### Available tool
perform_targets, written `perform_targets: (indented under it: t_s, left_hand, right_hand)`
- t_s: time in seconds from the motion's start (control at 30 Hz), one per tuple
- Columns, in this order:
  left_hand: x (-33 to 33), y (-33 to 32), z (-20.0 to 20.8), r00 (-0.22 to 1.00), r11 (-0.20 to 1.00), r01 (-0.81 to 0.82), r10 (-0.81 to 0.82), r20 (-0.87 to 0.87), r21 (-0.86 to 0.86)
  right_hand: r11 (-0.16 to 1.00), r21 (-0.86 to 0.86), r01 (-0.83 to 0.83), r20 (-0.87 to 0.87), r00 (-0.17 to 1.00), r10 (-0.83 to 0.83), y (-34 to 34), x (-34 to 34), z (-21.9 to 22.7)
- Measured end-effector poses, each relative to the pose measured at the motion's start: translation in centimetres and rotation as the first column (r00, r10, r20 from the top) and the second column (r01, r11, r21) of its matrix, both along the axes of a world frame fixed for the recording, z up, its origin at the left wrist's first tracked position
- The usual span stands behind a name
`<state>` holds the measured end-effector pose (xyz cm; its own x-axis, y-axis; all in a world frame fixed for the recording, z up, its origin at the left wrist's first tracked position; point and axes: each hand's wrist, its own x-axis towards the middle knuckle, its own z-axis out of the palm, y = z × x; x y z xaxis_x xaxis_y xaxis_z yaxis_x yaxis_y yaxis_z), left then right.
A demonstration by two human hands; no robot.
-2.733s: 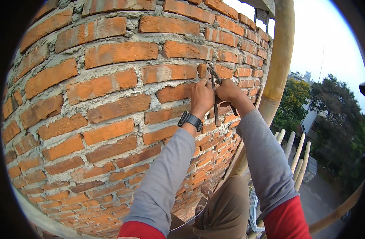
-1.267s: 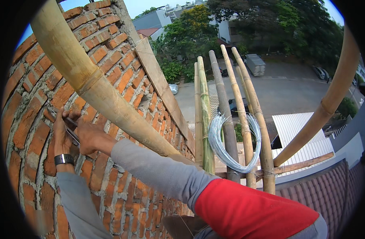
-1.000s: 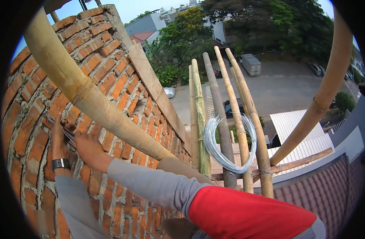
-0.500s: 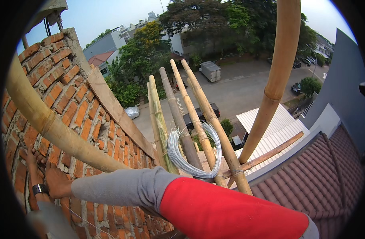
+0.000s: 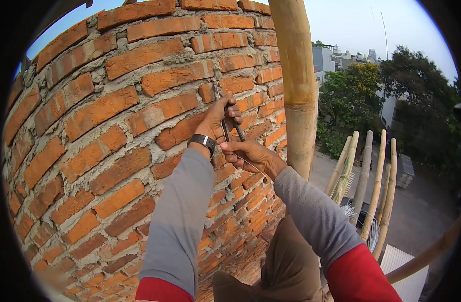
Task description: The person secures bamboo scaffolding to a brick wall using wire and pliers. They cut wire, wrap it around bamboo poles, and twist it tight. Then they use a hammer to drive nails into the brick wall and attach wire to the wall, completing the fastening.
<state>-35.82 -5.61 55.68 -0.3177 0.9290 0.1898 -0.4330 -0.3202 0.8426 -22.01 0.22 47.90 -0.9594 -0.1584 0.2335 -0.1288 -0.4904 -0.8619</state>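
Observation:
In front of the brick wall (image 5: 125, 136), my left hand (image 5: 217, 120), with a dark band on its wrist, is closed around dark metal pincers (image 5: 225, 131). Their two handles point down below my fingers, and the upper end reaches a mortar joint; the jaws are too small to make out. Just below and to the right, my right hand (image 5: 250, 156) pinches a thin wire (image 5: 258, 170) that trails down past the wrist. Its fingertips are close to the lower ends of the handles; whether they touch is unclear.
An upright bamboo pole (image 5: 298, 95) stands close to my right arm. Several bamboo poles (image 5: 375, 189) jut out over the street, with a wire coil (image 5: 374, 236) among them. A slanting pole (image 5: 427, 251) crosses at lower right, above a pale corrugated roof (image 5: 409, 272). My bent knee (image 5: 291, 256) is below.
My view has swung left onto the brick wall. Both hands, earlier together low against the bricks at far left, now show in the middle with pincers and wire visible.

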Motion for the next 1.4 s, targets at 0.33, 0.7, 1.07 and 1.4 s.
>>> perform_targets:
  t_s: [0.33,0.7,1.07,1.4]
  left_hand:
    - [2.3,1.8,0.0,0.950,0.951,-0.305,0.308,-0.056,0.052]
    - [2.1,0.7,0.3,0.796,0.840,-0.536,0.469,-0.384,-0.086]
    - [0.7,0.5,0.6,0.995,0.996,-0.030,0.023,0.093,0.081]
    - [0.2,4.8,0.7,0.422,0.447,-0.884,0.640,-0.643,-0.135]
  right_hand:
    - [-0.429,0.584,0.689,-0.750,0.254,-0.611,-3.8,2.3,2.2]
    - [-0.360,0.607,0.709,-0.740,0.339,-0.581,-2.7,2.0,3.0]
    - [0.973,-0.031,0.230,0.020,0.973,-0.230,-1.7,1.5,0.9]
    - [0.065,0.804,0.592,-0.382,0.597,-0.706,-3.1,2.2,4.0]
